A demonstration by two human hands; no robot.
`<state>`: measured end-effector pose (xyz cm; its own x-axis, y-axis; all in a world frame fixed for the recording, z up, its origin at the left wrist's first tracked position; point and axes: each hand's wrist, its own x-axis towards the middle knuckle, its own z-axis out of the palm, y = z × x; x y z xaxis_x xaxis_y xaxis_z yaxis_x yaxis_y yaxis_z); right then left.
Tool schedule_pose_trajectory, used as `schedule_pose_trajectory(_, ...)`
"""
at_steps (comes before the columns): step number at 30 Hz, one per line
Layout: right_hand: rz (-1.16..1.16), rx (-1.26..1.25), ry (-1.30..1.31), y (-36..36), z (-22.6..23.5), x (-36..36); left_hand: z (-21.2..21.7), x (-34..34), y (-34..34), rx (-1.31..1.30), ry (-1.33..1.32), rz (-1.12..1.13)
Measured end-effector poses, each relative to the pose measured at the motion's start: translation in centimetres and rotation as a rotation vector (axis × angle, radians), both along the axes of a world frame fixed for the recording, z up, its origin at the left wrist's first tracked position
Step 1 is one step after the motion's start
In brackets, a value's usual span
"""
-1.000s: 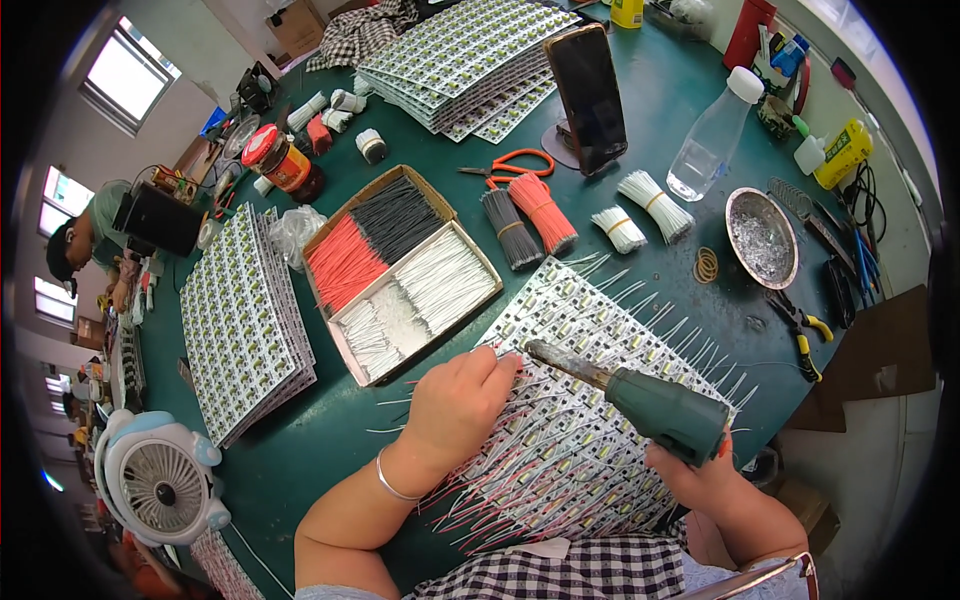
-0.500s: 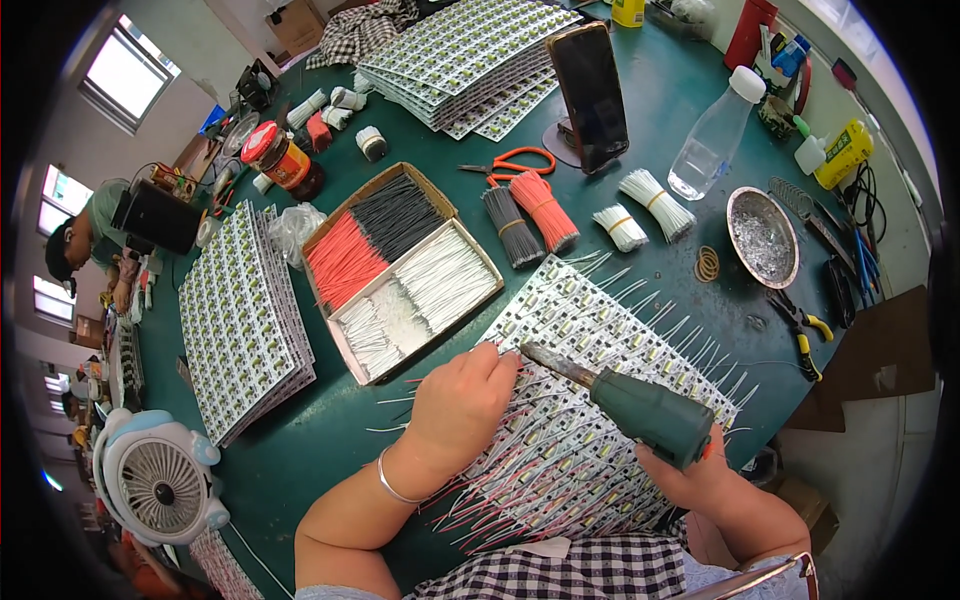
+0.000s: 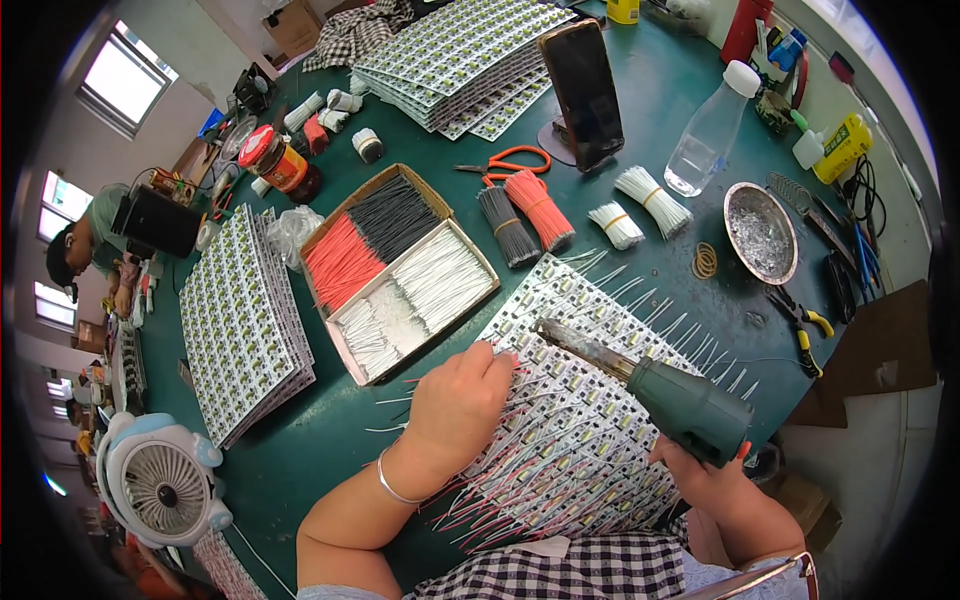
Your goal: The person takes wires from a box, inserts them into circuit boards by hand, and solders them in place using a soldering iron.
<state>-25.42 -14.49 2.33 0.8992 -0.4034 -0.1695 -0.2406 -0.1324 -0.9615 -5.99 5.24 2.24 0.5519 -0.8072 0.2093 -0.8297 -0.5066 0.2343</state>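
Observation:
A white circuit board sheet (image 3: 590, 375) lies in front of me, with many thin white and red wires standing out from it. My left hand (image 3: 460, 398) rests on the sheet's left part, thumb and fingers pinched on what looks like a thin red wire (image 3: 517, 362); the fingers hide most of it. My right hand (image 3: 705, 478) grips the handle of a green soldering gun (image 3: 690, 408). Its thick, dark metal tip (image 3: 548, 328) points left, just above the sheet and apart from my left fingers.
A divided box (image 3: 478, 292) of red, black and white wires stands beyond my left hand. Around it are stacked boards (image 3: 245, 330), wire bundles (image 3: 540, 208), orange-handled scissors (image 3: 515, 160), a phone (image 3: 583, 95), a bottle (image 3: 710, 135), a metal bowl (image 3: 733, 240), cutters (image 3: 800, 325) and a fan (image 3: 160, 480).
The soldering gun has moved right, its tip drawing away from my left fingers. My left hand has stayed nearly in place.

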Motion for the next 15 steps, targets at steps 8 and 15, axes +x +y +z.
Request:
schedule_pose_trajectory(8,-0.030,-0.019,-0.028,-0.2,0.5,-0.9,2.7,0.2,1.3,-0.020,-0.034,0.005)
schedule_pose_trajectory(15,-0.028,0.008,-0.002,-0.6,0.2,-1.5,3.0,-1.6,0.4,-0.120,-0.019,-0.129)
